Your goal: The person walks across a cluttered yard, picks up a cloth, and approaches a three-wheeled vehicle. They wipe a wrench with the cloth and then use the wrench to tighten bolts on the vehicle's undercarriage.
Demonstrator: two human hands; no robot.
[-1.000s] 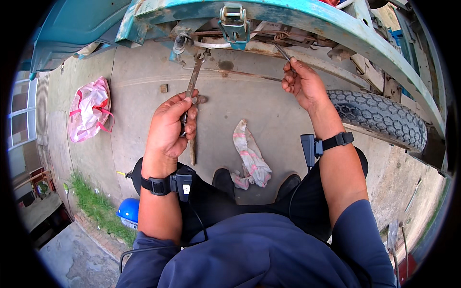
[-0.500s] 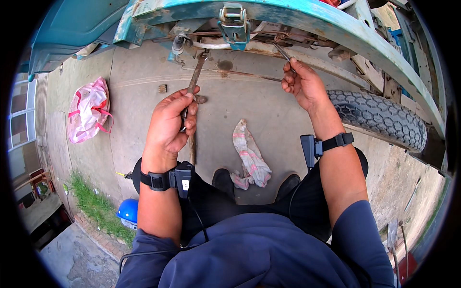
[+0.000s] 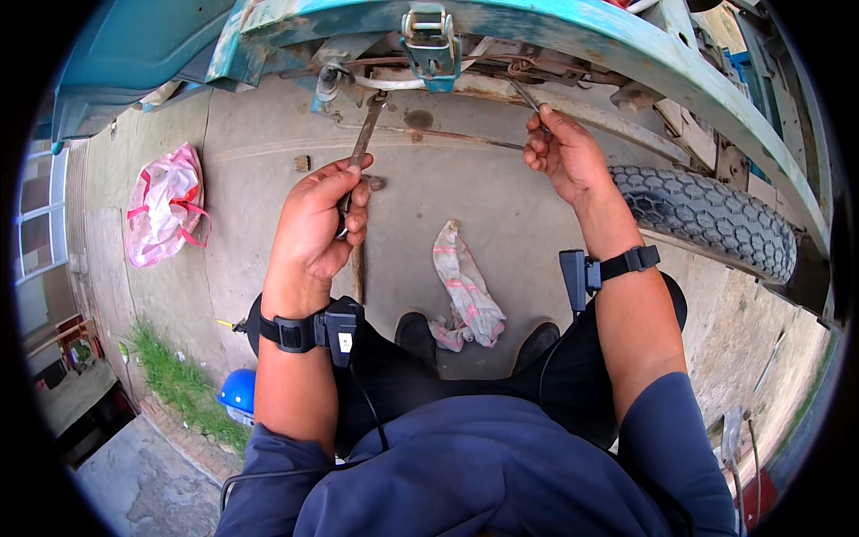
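Observation:
My left hand point(image 3: 315, 219) is closed round a worn metal wrench point(image 3: 365, 134). The wrench slants up and away, its far end by the underside of the turquoise vehicle frame point(image 3: 573, 40), near a white tube point(image 3: 394, 84). Between the thumb and fingers of my right hand point(image 3: 571, 154) is a slim metal tool point(image 3: 524, 93); its tip reaches toward rusty rods under the frame, and its exact kind does not show. A metal latch point(image 3: 431, 54) hangs from the frame between the two tools. Below my left hand lies a wooden-handled hammer point(image 3: 359, 273), partly covered by the hand.
A tyre point(image 3: 716, 219) is right of my right forearm. A stained cloth point(image 3: 467, 286) lies on the concrete before my shoes. At left are a pink-and-white bag point(image 3: 167, 206), a small block point(image 3: 302, 164), grass point(image 3: 179, 380) and a blue helmet point(image 3: 238, 392).
The wrench and my left hand have shifted very slightly, and the view has moved a little. My right hand keeps its place with the slim tool.

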